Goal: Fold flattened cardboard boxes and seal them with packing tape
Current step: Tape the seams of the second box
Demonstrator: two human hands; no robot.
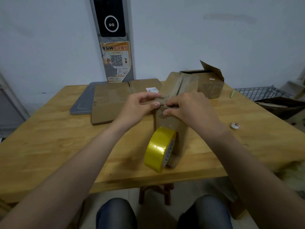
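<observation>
The yellow tape (159,148) stands on its edge on the table (49,138), right against the near end of the box (178,86), and a strip seems to run up that end to the top edge. The box is long and points away from the person, so the seam lies straight ahead of the fingertips. The left hand (140,106) grips the near left corner with thumb and curled fingers. The right hand (189,106) bends over just beside it and seems to pinch the tape at the edge, with both hands equally near.
</observation>
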